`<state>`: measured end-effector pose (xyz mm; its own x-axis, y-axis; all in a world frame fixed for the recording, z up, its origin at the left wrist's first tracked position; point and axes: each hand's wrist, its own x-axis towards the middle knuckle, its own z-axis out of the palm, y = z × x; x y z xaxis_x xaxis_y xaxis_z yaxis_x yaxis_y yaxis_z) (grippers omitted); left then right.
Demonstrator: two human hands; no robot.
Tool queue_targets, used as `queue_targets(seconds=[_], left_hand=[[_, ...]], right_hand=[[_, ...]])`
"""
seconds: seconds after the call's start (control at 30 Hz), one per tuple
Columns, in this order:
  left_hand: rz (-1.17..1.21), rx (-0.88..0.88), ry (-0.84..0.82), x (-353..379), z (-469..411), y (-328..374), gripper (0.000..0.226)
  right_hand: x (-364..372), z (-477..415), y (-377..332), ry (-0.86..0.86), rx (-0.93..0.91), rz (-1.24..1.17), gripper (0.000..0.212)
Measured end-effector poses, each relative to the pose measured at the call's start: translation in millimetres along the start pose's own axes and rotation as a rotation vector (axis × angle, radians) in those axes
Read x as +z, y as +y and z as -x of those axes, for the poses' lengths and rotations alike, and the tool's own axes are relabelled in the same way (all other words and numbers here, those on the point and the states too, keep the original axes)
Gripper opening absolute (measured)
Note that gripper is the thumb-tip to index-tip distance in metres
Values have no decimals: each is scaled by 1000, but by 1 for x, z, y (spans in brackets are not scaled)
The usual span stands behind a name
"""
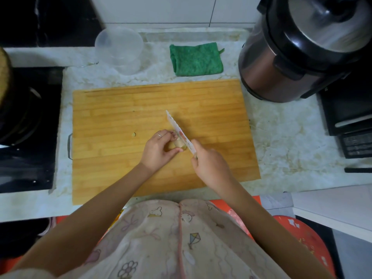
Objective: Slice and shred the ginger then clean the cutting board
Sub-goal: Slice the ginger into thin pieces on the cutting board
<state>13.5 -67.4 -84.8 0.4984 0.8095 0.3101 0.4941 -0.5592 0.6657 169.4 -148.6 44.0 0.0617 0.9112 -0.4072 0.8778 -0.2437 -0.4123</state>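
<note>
Centrally, the pale marble tabletop (281, 137) carries a wooden cutting board (120, 109), whose near edge lies along the tabletop's front edge. A dark-lidded electric cooker (298, 53) stands at the far right corner, just beyond the board's far right corner. A clear plastic container (119, 49) and a folded green cloth (196, 59) sit apart from each other along the far edge, behind the board. The left hand (157, 150) is near the board's centre, with the right hand (209, 164) just to its right. The right hand's fingers wrap the handle of a pale knife (178, 130), blade pointing toward the far edge. The left thumb and curled fingers pinch the ginger (177, 144), which lies on the board against the blade. One cut slice (133, 134) lies alone on the board, left of the left hand.
</note>
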Motion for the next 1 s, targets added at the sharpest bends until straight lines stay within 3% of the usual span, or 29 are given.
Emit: queue_targets(seconds=[1.0], left_hand=[[-22, 13, -10, -4, -2, 0, 45]], right_hand=[[13, -9, 10, 0, -53, -49, 42]])
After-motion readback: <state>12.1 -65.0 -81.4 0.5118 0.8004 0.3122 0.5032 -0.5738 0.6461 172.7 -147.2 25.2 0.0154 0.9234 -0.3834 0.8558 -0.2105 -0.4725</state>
